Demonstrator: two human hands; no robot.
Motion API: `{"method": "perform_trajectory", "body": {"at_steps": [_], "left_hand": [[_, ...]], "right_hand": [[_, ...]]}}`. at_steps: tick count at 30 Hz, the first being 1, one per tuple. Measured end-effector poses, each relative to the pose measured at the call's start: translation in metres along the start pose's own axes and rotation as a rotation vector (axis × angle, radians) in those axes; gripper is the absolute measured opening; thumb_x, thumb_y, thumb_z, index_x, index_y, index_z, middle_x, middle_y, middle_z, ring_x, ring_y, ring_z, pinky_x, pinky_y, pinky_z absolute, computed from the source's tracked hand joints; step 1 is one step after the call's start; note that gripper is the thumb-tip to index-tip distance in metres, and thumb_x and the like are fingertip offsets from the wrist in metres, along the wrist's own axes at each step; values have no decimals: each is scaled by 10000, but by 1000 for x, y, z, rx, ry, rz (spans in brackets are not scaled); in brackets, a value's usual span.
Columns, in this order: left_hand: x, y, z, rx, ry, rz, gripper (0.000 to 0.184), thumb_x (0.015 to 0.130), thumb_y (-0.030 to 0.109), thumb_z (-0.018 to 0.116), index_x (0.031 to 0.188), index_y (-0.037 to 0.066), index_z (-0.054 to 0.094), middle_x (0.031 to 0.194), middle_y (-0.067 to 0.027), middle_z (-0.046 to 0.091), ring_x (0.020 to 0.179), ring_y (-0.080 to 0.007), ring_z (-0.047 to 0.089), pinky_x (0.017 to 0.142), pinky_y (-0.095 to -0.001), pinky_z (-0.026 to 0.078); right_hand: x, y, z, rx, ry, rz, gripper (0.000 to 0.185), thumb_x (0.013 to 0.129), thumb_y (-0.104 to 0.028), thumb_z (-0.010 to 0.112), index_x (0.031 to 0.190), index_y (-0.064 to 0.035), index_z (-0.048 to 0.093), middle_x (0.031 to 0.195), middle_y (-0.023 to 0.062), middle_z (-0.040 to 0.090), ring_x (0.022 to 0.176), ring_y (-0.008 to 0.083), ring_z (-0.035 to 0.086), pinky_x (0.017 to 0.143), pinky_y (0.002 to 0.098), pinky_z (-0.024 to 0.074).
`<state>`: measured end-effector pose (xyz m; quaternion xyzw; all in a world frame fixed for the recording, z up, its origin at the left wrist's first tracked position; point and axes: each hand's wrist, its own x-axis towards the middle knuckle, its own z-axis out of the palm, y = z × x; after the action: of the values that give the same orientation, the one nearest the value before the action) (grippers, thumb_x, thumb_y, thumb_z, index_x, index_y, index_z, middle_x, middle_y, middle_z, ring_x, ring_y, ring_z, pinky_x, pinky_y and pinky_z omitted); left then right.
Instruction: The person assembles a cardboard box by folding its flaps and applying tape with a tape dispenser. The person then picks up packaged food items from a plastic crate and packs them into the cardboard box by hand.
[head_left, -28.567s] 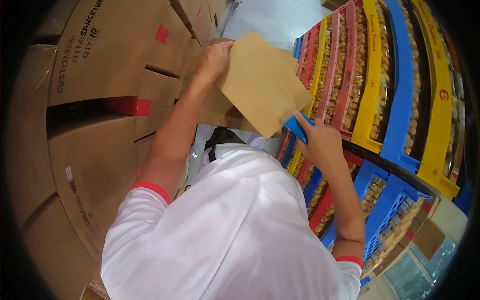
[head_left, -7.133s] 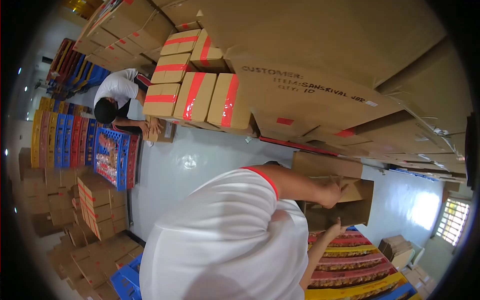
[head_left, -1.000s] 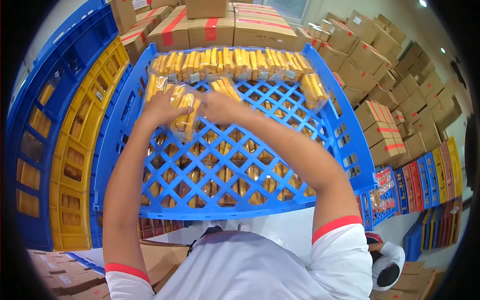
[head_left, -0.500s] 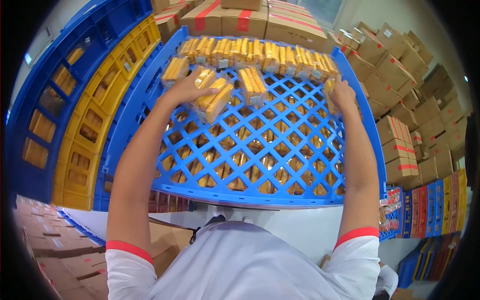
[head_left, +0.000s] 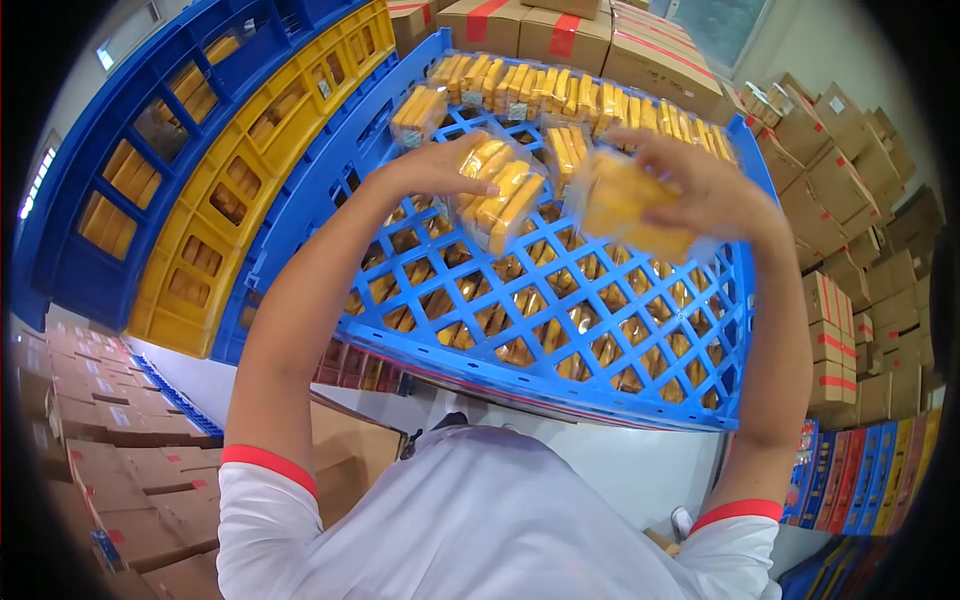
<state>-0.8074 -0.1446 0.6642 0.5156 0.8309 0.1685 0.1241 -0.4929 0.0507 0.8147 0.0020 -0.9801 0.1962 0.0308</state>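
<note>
My left hand (head_left: 440, 170) grips a clear plastic pack of yellow bread sticks (head_left: 505, 195) over the lattice floor of a blue crate (head_left: 460, 345). What looks like a second pack lies against it under my fingers. On the right, my right hand (head_left: 705, 185) is closed around another pack of bread sticks (head_left: 630, 205), blurred by motion and held above the lattice. Between the two hands a single pack (head_left: 566, 150) stands in the crate. A row of similar packs (head_left: 585, 98) lines the far wall, and one more pack (head_left: 418, 112) sits at the left side.
Below the lattice, another layer of packs shows through the gaps. Stacked yellow (head_left: 170, 300) and blue crates (head_left: 75, 250) rise on the left. Cardboard boxes with red tape (head_left: 565, 38) stand behind, and more boxes (head_left: 830, 190) are piled on the right.
My right hand has moved from the crate's right wall toward the middle, carrying a pack. My left hand keeps its hold on its pack. The whole view has turned somewhat.
</note>
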Motion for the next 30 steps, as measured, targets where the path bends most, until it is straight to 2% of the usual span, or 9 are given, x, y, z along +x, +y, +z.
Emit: {"method": "perform_trajectory", "body": {"at_steps": [2,8,12,15,16,18,20,25,30], "left_hand": [[-17,9,-8,-106,-117,96,1146,779,643,784,1611,54,262,1561,-247,432,1425,-359,455,1199,-416,345],[-47,25,-6,-72,-143,150,1205,771,695,757,1601,-8,237,1526,-289,448,1404,-381,475,1161,-412,393],[-58,44,-20,39,-275,-60,1260,746,803,684,1596,-15,243,1481,-349,468,1371,-426,503,1146,-437,411],[-53,29,-2,-79,-31,-122,1198,760,816,661,1550,-31,354,1428,-329,535,1315,-418,557,1108,-442,446],[-55,31,-5,-82,-32,-120,1198,760,816,661,1550,-31,354,1428,-329,535,1315,-418,557,1108,-442,446],[-56,35,-12,-212,-165,-96,1071,778,791,669,1477,-1,491,1360,-297,603,1259,-401,602,1074,-437,470],[-57,33,-5,-264,-171,-22,1002,789,763,685,1443,20,533,1340,-274,624,1243,-387,613,1063,-432,476],[-67,43,1,-391,-347,17,852,801,642,768,1408,75,577,1309,-219,659,1222,-350,629,1053,-421,479],[-120,74,18,-393,91,107,864,795,424,855,1439,-12,479,1304,-210,651,1224,-322,628,1060,-409,470]], "right_hand": [[5,-29,28,-99,-84,-172,813,727,-52,795,1474,-135,486,1172,153,667,1113,343,645,997,442,516],[11,-39,118,-474,-142,-492,668,732,-18,767,1362,-149,586,1276,38,603,1309,239,545,1176,564,331],[4,-36,107,-554,-36,-501,615,741,-51,783,1325,-138,610,1322,63,587,1320,244,532,1161,532,367],[-10,-19,72,-142,132,-216,638,782,-142,824,1374,-160,589,1319,129,623,1141,268,663,1018,465,534],[-11,-16,56,-102,-116,155,548,869,-255,768,1364,-109,584,1237,156,663,969,255,704,859,422,580],[-19,-11,59,-60,-359,528,520,956,-368,711,1354,-59,579,1155,183,703,796,243,745,699,379,626],[-37,5,104,510,-397,661,630,1027,-523,553,1260,61,590,1003,229,723,600,275,716,573,365,619],[-37,18,160,1009,-154,622,682,1012,-551,560,1302,66,551,1063,228,716,740,277,749,601,345,634],[-44,5,155,1089,-24,516,635,1011,-464,603,1391,32,493,1205,230,658,867,291,754,647,354,651]]}}
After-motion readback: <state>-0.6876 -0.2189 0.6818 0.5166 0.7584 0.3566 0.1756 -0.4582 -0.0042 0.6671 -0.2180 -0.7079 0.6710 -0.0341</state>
